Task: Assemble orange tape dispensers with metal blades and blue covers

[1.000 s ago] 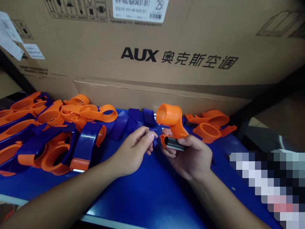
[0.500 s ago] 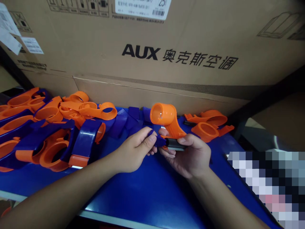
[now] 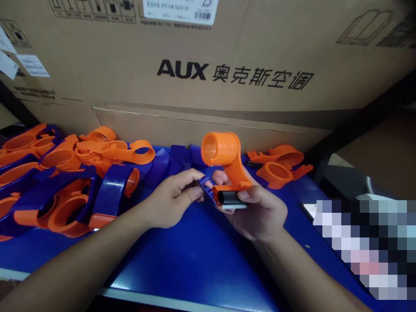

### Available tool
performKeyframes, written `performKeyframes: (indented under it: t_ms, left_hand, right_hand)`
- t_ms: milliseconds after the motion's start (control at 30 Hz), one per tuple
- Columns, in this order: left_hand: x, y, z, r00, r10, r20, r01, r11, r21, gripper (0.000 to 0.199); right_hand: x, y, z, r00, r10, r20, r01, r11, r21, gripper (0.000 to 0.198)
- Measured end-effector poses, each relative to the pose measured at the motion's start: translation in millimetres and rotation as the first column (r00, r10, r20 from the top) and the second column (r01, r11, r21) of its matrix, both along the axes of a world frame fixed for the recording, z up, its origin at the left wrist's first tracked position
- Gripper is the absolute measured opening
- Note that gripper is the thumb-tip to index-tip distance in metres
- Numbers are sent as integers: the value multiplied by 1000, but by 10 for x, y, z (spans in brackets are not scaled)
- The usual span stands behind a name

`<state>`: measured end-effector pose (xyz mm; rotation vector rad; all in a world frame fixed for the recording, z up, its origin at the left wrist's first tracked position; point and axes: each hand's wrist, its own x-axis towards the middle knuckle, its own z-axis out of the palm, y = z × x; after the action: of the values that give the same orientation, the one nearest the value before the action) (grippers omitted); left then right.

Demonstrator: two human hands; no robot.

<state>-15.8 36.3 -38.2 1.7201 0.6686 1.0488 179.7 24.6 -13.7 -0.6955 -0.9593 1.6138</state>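
A big brown box [image 3: 130,73] stands at the back, with AUX in black letters on its front and a white label [image 3: 180,11] near the top. In front of it is a shiny blue table [image 3: 156,268]. A slanting black post [image 3: 351,123] is on the right.

Your right hand [image 3: 263,212] grips the orange holder [image 3: 222,149] from below, and your thumb rests by the black roller [image 3: 229,197]. The holder is up above the middle of the table, with its round ring at the top. The roller lies sideways lower down, and the silver teeth [image 3: 234,207] sit just under it.

Your left hand [image 3: 172,199] pinches a small blue piece [image 3: 207,190] between your thumb and fingers. That piece is tilted, right up against the left end of the holder. I can't tell if it is clipped on.

On your left is a pile of blue and orange holders [image 3: 69,216], some lying on others. Behind your left hand are flat blue parts [image 3: 156,167]. On your right, near the box, there are more orange parts [image 3: 276,173]. Blurry squares [image 3: 364,247] cover the low right corner, so I can't tell what is there.
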Motion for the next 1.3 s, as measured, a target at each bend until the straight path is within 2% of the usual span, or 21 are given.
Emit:
performKeyframes:
  t_ms: [200, 400, 533, 767, 867, 967, 1100, 1167, 1300]
  left_hand:
    - [-24, 6, 33, 997, 45, -60, -38, 992, 118, 12]
    - [26, 4, 24, 997, 71, 17, -73, 992, 100, 13]
    - [77, 4, -26, 987, 135, 89, -145, 982, 119, 11]
    - [192, -131, -104, 925, 336, 178, -327, 942, -77, 18]
    - [213, -190, -114, 912, 377, 164, -381, 925, -10, 15]
    - [208, -218, -114, 921, 371, 121, -383, 920, 89, 18]
    - [200, -228, -103, 924, 371, 94, -382, 913, 144, 20]
    - [204, -230, -94, 927, 360, 104, -371, 922, 114, 21]
    - [229, -227, -72, 929, 330, 166, -328, 944, -40, 27]
  right_hand:
    - [6, -13, 21, 1000, -10, -18, 10, 1000, -28, 42]
    - [-4, -20, 15, 1000, -26, -13, 26, 999, -35, 43]
    - [-25, -22, 6, 1000, -19, -12, 19, 999, -34, 39]
    - [-34, -4, -13, 997, -78, -5, 78, 995, -69, 38]
    - [-29, 1, -7, 994, -109, 24, 110, 992, -54, 37]
    - [-25, 2, 1, 994, -97, 52, 99, 995, -31, 38]
    - [-28, -5, -3, 994, -92, 54, 93, 996, -9, 48]
    - [-30, -9, -7, 994, -101, 52, 102, 995, -20, 50]
    - [-30, -13, -8, 991, -117, 63, 120, 991, -54, 43]
